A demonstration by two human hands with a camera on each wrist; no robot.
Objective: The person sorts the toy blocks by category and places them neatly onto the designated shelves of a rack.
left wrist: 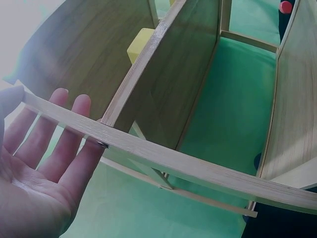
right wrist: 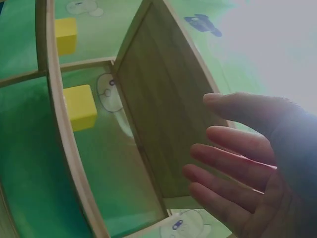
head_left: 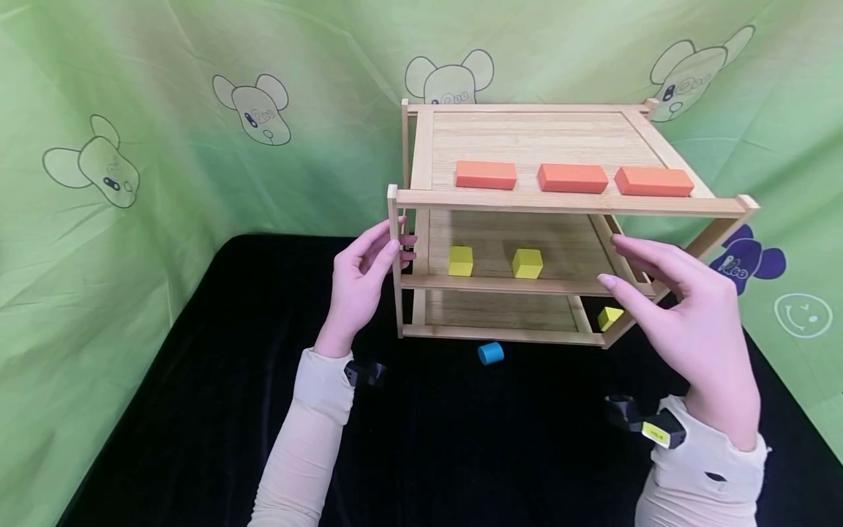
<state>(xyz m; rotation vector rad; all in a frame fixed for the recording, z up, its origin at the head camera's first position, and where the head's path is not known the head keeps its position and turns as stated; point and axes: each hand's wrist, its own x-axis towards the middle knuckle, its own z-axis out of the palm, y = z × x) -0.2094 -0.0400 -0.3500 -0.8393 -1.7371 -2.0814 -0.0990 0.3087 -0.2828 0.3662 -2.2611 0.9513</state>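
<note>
Wooden three-tier shelf (head_left: 566,202) stands on a black cloth (head_left: 421,446), right of centre in the head view. Hands well apart, one at each side of it. Left hand (head_left: 356,275) grips the left front post (head_left: 397,293): thumb at the near side, fingers passed behind, all four visible beyond the post in the left wrist view. Right hand (head_left: 698,307) is near the right front post (head_left: 705,238), fingers extended and slightly bent, thumb apart from them, holding nothing; contact with the frame not seen in the right wrist view.

Top tier: three orange blocks (head_left: 573,178) in a row along the front rail, gaps between them. Middle tier: two yellow cubes (head_left: 527,264) near the front edge, towards the left half, not touching each other. Another yellow block (head_left: 609,318) shows beside the lower tier at the right, partly hidden; its support cannot be told. Blue cylinder (head_left: 490,353) lies on the cloth just before the bottom rail (head_left: 461,333). Green curtain (head_left: 165,44) with printed animal heads behind.
</note>
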